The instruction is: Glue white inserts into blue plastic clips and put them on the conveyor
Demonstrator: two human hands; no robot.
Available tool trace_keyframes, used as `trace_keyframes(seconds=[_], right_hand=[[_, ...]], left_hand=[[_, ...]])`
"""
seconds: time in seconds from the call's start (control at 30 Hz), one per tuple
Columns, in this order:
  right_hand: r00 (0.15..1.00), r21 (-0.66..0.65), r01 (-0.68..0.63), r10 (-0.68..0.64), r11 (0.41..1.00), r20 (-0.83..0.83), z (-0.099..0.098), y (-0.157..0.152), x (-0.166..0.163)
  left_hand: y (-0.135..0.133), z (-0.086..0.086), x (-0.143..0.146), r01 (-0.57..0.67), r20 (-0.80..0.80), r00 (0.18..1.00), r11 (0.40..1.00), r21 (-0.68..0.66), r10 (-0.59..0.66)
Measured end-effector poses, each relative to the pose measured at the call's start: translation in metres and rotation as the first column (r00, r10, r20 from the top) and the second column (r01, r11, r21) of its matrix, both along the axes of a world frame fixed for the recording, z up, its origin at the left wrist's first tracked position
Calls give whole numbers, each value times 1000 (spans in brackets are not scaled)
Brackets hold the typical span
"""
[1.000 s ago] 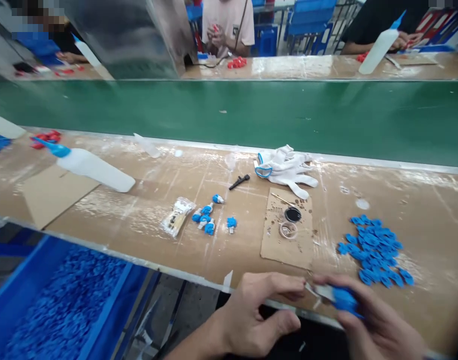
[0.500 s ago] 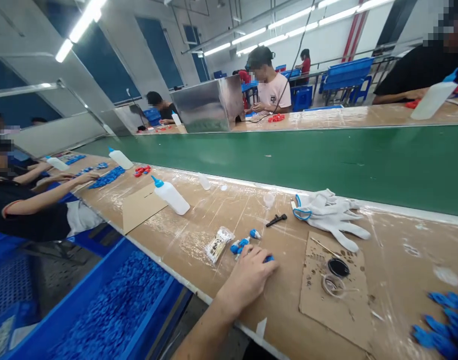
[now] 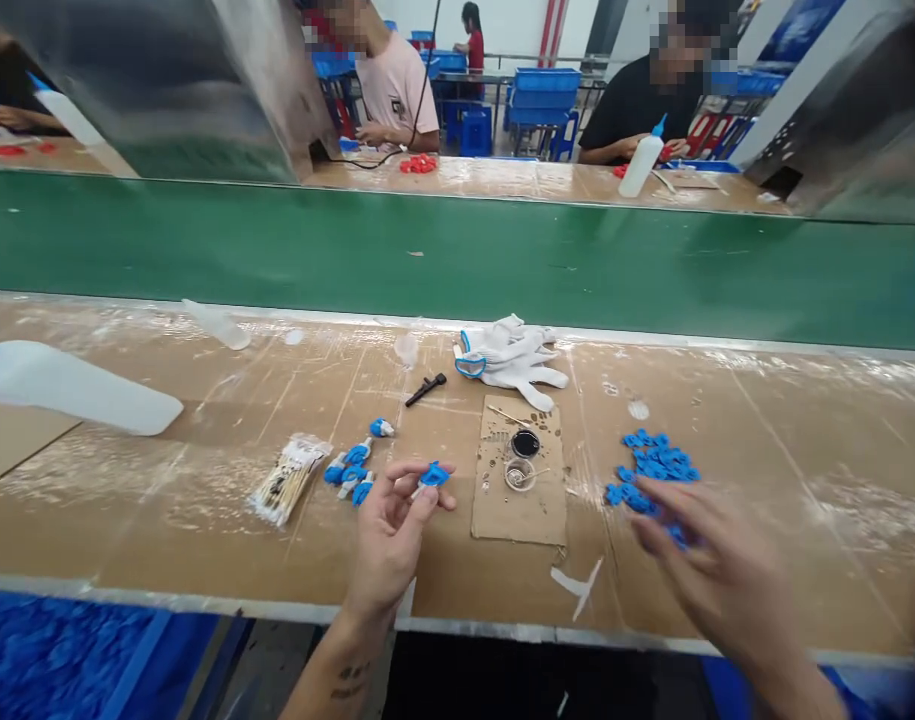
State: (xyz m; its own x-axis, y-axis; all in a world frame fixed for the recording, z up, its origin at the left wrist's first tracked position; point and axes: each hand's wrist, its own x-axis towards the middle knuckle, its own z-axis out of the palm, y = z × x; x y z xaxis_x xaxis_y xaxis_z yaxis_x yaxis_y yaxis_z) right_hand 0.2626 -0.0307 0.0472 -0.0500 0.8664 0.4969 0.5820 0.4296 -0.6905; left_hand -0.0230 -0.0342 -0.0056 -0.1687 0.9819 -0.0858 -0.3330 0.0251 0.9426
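Note:
My left hand (image 3: 392,530) is raised over the taped workbench (image 3: 202,500) and pinches a small blue plastic part (image 3: 433,474) between thumb and fingertips. Just left of it lies a cluster of blue-and-white assembled pieces (image 3: 356,468). My right hand (image 3: 716,570), blurred by motion, reaches with fingers spread over the near edge of a pile of blue parts (image 3: 652,465); nothing shows in it. Between the hands lies a cardboard square (image 3: 521,500) carrying a small black cap and a clear ring.
A bag of cotton swabs (image 3: 288,480), a white squeeze bottle (image 3: 67,385), white gloves (image 3: 511,352) and a black clip (image 3: 425,389) lie on the bench. The green conveyor (image 3: 457,250) runs behind. People work at the far bench. A blue bin (image 3: 59,655) of parts sits below left.
The view swung back down and right. My left hand lifted off the blue pieces with one part pinched. My right hand came back into view, reaching to the blue pile.

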Motion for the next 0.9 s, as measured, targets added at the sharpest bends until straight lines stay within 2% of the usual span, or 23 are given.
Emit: trace_keyframes(seconds=[0.1, 0.17, 0.33, 0.53, 0.73, 0.9], right_hand=[[977, -62, -25, 37, 998, 209, -8, 16, -11], [953, -95, -63, 88, 993, 290, -13, 26, -17], [944, -121, -152, 180, 981, 276, -22, 34, -26], [932, -33, -193, 194, 981, 307, -18, 36, -36], [895, -15, -347, 336, 938, 295, -18, 41, -46], [897, 40, -356, 329, 934, 295, -22, 42, -47]], left_hand=[[-6, 2, 7, 69, 117, 991, 997, -40, -64], [-9, 1, 9, 95, 158, 984, 993, -68, -84], [-8, -6, 12, 75, 164, 984, 996, -49, -66], [-3, -6, 14, 99, -120, 988, 995, 27, -95], [-3, 0, 10, 69, -394, 919, 986, 149, -4], [-6, -9, 13, 21, -413, 910, 987, 158, 47]])
